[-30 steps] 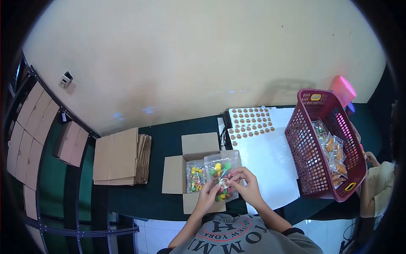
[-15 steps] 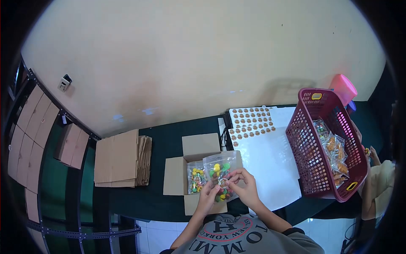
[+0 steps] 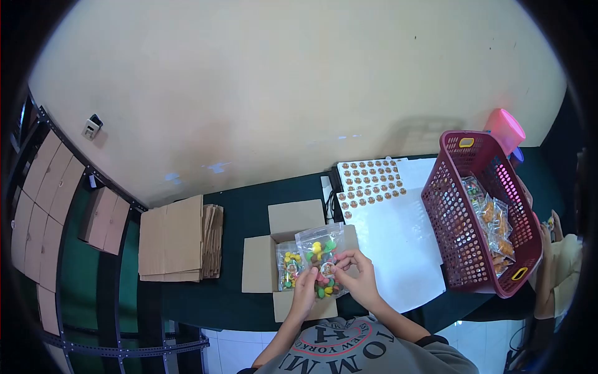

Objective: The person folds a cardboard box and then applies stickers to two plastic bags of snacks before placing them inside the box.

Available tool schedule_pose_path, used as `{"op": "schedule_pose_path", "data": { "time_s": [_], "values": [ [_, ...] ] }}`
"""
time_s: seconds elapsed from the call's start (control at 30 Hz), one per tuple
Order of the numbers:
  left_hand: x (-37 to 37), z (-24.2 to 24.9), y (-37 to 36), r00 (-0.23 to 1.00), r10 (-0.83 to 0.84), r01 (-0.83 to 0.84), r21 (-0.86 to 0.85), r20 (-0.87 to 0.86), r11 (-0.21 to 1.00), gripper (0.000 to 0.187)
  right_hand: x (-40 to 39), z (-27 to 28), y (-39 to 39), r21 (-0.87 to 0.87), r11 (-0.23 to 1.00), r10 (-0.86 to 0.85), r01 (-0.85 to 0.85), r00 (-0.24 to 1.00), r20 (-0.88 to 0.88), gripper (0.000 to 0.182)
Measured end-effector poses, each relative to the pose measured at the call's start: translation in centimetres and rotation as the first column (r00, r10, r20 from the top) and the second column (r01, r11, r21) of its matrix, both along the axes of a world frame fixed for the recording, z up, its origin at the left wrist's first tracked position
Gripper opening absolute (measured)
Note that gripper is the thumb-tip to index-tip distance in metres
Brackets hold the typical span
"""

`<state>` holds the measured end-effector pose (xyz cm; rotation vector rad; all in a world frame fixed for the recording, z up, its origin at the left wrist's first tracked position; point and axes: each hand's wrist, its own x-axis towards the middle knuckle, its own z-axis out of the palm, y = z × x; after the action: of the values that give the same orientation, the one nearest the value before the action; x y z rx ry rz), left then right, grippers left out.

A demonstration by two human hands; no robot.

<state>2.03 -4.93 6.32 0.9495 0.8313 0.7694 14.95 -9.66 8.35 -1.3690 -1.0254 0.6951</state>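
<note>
A clear bag of colourful candies (image 3: pixel 322 247) is held up over the right part of an open cardboard box (image 3: pixel 258 264). My left hand (image 3: pixel 304 293) pinches its lower left side. With fingers closed at a round sticker (image 3: pixel 327 268) on the bag's front, my right hand (image 3: pixel 361 280) touches the bag from the right. Another candy bag (image 3: pixel 289 267) lies inside the box, to the left of the held one. Right of the box are sheets of round stickers (image 3: pixel 372 181) on a white surface (image 3: pixel 398 249).
Flattened cardboard (image 3: pixel 171 240) is stacked at the left, near a shelf of boxes (image 3: pixel 47 206). A maroon basket (image 3: pixel 461 212) holding packets (image 3: pixel 495 224) stands at the right. Beyond it, another person's arm (image 3: pixel 545 280) shows, near a pink container (image 3: pixel 506 131).
The held bag has tilted and shifted slightly left. My fingers have moved a little around the sticker, which shows more fully now. The other person's hand has moved slightly.
</note>
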Motion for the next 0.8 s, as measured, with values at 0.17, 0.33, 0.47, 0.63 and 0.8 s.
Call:
{"op": "schedule_pose_path", "data": {
  "time_s": [0.17, 0.33, 0.47, 0.63, 0.8],
  "values": [
    [-0.4, -1.1, 0.2, 1.000, -0.015, 0.016, -0.024, 0.027, 1.000, 0.026, -0.8, 0.6, 0.1, -0.035, 0.996, -0.069, 0.077, 0.980, 0.188, 0.020],
    [-0.5, -1.2, 0.5, 0.999, -0.036, 0.035, 0.087, 0.010, 0.996, 0.034, -1.3, 0.6, 0.2, -0.029, 0.994, -0.098, 0.109, 0.963, 0.253, 0.021],
    [-0.6, -1.3, 0.5, 1.000, -0.006, 0.006, 0.068, -0.010, 0.998, 0.032, -1.9, 0.7, 0.2, 0.003, 0.986, -0.151, 0.166, 0.889, 0.432, 0.025],
    [-1.2, -0.7, 1.0, 0.998, -0.055, 0.056, 0.014, -0.021, 0.998, 0.029, -1.6, 0.8, 0.4, -0.004, 0.958, -0.251, 0.286, 0.846, 0.471, 0.033],
    [-1.6, -0.8, 1.5, 0.991, -0.128, 0.127, 0.031, 0.029, 0.991, 0.028, -1.6, -1.2, 1.1, 0.023, 1.000, 0.009, 0.001, 0.903, -0.429, 0.027]
  ]
}}
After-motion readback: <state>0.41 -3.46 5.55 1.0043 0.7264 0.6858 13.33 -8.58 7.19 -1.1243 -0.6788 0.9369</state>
